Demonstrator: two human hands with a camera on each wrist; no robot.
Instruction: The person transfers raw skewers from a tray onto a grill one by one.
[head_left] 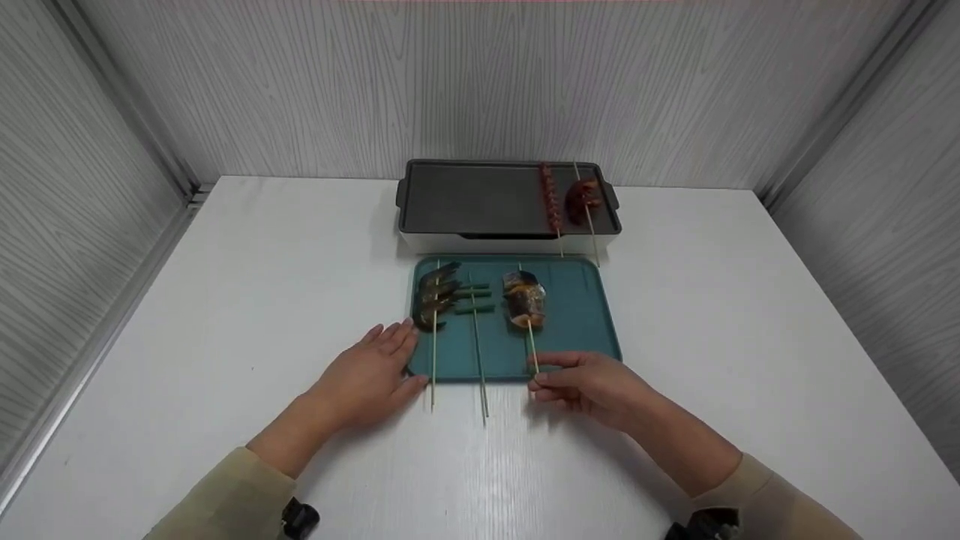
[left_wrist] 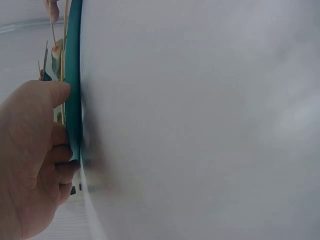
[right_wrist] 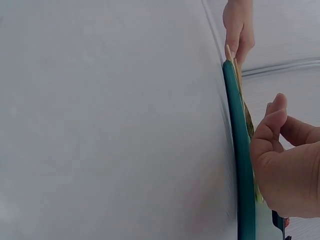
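Tan sleeves | white table | grey wood-grain walls | right grip pinches fish skewer | left grip spread, touching tray

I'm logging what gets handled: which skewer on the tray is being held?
The rightmost skewer on the teal tray, bearing chunky pieces. Its stick alone is pinched by the right hand; the green skewer and shrimp skewer lie to its left.
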